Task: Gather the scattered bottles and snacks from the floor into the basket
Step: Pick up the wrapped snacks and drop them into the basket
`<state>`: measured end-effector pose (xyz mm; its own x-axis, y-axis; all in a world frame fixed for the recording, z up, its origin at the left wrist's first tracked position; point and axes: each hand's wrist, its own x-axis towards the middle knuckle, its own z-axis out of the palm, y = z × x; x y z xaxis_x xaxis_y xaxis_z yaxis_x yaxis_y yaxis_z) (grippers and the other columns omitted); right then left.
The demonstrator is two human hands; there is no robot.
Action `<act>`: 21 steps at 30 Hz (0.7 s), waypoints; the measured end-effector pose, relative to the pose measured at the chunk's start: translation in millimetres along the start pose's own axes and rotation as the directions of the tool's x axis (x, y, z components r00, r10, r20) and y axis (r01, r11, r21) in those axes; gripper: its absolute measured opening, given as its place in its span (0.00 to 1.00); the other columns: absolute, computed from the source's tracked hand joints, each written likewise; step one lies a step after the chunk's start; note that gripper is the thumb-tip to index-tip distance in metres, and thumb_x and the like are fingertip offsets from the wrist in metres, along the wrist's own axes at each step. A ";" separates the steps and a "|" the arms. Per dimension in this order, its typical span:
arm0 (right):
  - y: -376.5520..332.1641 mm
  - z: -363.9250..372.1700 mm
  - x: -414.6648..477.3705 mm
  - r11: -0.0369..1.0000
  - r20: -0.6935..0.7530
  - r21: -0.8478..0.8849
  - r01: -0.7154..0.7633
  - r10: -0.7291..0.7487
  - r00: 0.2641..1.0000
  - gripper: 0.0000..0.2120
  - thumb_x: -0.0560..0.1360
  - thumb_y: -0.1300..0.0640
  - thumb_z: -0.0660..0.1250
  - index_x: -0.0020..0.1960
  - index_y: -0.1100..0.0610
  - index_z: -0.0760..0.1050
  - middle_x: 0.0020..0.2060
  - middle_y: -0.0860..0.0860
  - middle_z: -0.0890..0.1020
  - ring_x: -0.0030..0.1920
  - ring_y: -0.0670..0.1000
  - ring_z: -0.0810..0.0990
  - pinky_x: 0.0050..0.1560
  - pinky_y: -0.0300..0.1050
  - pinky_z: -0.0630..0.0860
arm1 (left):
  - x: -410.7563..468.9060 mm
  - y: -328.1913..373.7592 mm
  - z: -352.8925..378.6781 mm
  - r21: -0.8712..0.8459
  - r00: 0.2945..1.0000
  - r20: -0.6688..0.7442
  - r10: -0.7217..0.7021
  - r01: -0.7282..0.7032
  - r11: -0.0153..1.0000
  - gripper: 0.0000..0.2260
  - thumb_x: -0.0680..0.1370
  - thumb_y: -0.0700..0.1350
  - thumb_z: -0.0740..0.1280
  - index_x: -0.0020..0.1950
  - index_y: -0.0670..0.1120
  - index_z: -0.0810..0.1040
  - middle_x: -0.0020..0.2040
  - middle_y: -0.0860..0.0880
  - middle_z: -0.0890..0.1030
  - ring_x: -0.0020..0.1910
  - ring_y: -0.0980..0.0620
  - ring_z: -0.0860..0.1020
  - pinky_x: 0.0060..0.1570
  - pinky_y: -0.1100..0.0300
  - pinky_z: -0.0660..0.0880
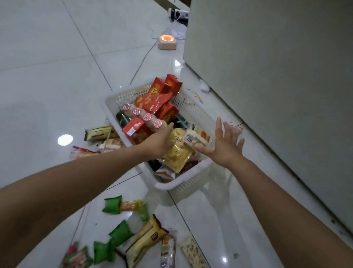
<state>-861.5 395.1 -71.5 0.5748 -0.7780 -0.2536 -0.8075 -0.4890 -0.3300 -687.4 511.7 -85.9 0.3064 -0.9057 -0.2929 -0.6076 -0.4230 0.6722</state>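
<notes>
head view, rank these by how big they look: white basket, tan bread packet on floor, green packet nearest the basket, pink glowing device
1. white basket
2. tan bread packet
3. green packet and pink glowing device look about alike; the device lies farther from the camera, so I won't rank them.

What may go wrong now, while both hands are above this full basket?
The basket is heaped, so the clear-wrapped pack between the left hand and right hand may slide off onto the floor.
The green packets lie close to the person; a careless step could crush them.
The small pack beside the cabinet, behind the basket, may be overlooked.
</notes>
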 end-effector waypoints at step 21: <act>-7.7 227.8 -122.0 0.441 0.193 -0.502 0.744 -0.781 0.593 0.40 0.67 0.30 0.61 0.72 0.52 0.64 0.74 0.52 0.64 0.74 0.54 0.57 0.69 0.60 0.54 | -146.0 -207.2 93.5 0.544 0.978 0.072 0.197 -0.204 0.814 0.32 0.76 0.69 0.38 0.76 0.58 0.33 0.77 0.50 0.32 0.76 0.51 0.33 0.73 0.53 0.35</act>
<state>-895.1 583.7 -245.1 0.9976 -0.0034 -0.0686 0.0050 -0.9925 0.1222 -674.7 728.9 -246.0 0.1269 -0.9710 -0.2025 -0.9556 -0.1744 0.2375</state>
